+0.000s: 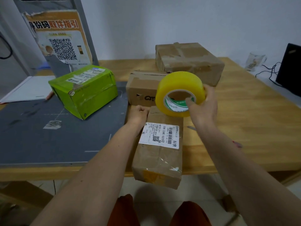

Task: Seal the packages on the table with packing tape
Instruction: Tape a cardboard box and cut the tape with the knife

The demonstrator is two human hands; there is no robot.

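A long brown package (158,158) with a white shipping label lies in front of me, its near end hanging over the table's edge. My left hand (138,114) rests curled against its far left corner. My right hand (204,106) grips a big roll of yellow packing tape (178,92), thumb inside the core, above the package's far end. Behind it stands a small brown box (143,88), and a larger taped brown box (189,61) sits farther back. A green box (84,89) lies on the left.
A grey cutting mat (40,136) covers the left part of the wooden table (244,128). A stand with a QR poster (60,41) rises at the back left. A glass (254,61), cables and a black device (289,69) are at the right. A white pad (27,89) lies far left.
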